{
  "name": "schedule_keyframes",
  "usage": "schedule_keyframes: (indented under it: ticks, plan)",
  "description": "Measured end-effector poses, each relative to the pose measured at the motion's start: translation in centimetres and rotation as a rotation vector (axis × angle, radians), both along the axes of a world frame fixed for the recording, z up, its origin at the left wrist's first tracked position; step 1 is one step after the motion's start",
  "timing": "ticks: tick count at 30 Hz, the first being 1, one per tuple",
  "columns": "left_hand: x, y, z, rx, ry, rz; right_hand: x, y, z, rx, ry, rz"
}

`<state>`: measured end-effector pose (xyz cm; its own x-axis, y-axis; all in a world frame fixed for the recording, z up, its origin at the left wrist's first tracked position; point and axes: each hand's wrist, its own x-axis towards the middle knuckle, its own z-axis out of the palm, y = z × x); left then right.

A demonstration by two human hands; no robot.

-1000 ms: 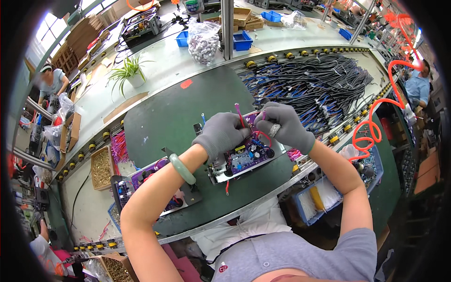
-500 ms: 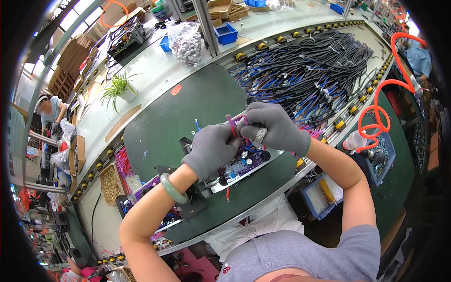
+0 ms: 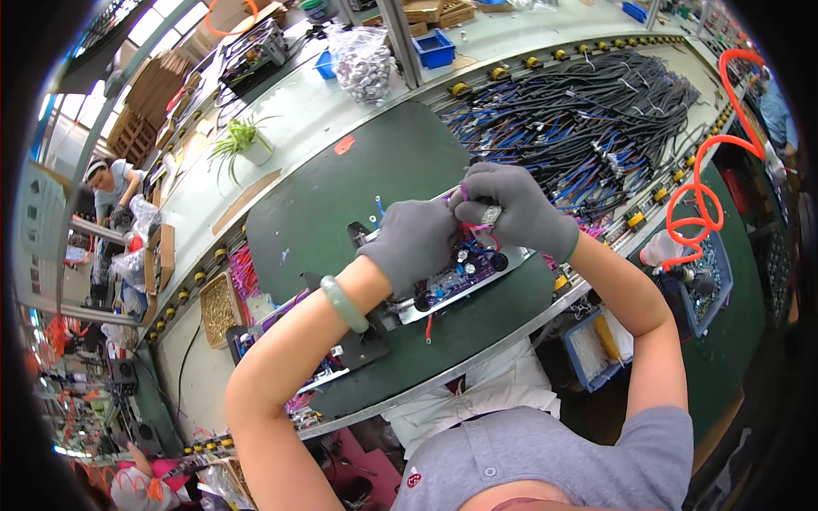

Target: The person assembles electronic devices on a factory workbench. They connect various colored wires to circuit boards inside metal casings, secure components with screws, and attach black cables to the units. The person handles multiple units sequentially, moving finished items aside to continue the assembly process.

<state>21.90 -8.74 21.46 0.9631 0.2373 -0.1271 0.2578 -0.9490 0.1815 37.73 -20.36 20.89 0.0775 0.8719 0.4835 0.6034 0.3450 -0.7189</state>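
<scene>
Both my hands wear grey gloves and meet above a purple circuit board (image 3: 469, 277) in a metal tray on the green mat. A purple wire (image 3: 463, 192) shows at the fingertips where they meet. My right hand (image 3: 518, 209) is closed with the wire pinched in its fingers; a silvery patterned band (image 3: 492, 215) shows at one finger. My left hand (image 3: 416, 243) is curled against it, back turned up; its fingertips are mostly hidden, closed at the same wire. A red wire with a ring terminal (image 3: 429, 330) hangs off the board's near edge, and a blue wire (image 3: 380, 204) stands up behind.
A second board unit (image 3: 328, 366) lies left, under my left forearm. Black cable bundles (image 3: 579, 128) cover the far right bench. A box of brass-coloured parts (image 3: 218, 311) sits left, a potted plant (image 3: 247, 145) beyond. Coiled orange air hose (image 3: 694, 213) hangs right; a co-worker (image 3: 115, 187) stands far left.
The view has shifted, so the bench appears farther right. My hands have drawn closer together over the board, and less of the purple wire shows between them.
</scene>
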Motion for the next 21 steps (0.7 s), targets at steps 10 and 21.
schedule_keyframes:
  ticks: [10, 21]
  plan:
    - [-0.2, 0.6, 0.5, 0.006, -0.057, -0.085, -0.4, -0.7, 0.2, -0.033, 0.204, -0.050]
    - [1.2, -1.1, 1.5, -1.018, -0.353, 0.235, 0.7, -3.1, 3.2, 0.110, -0.273, -0.152]
